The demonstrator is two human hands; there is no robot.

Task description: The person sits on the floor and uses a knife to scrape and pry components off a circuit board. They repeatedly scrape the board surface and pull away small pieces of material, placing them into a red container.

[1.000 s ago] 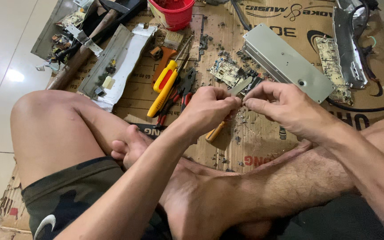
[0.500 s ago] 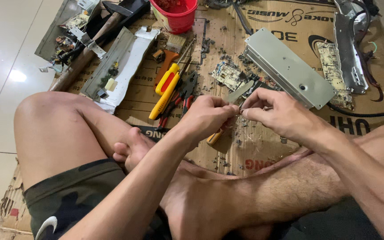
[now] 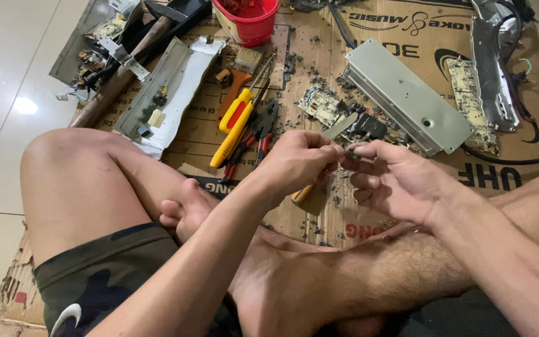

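In the head view the left hand [image 3: 297,163] is closed around a knife [image 3: 322,156], its wooden handle poking out below the fist toward 7 o'clock and its grey blade pointing to 1 o'clock, while the right hand [image 3: 394,178] pinches a small dark part [image 3: 352,151] at its fingertips, touching the left hand's at picture centre above the cardboard [image 3: 319,37]. Against the frames before, both hands keep the same grips and have only drifted slightly toward 6 o'clock, closer to the crossed legs. At 10 o'clock from the hands lie a yellow screwdriver [image 3: 233,128] and pliers [image 3: 263,128], at 1 o'clock a circuit board [image 3: 322,105] and a metal case [image 3: 407,93], at 12 a red bucket [image 3: 247,22], none moved.
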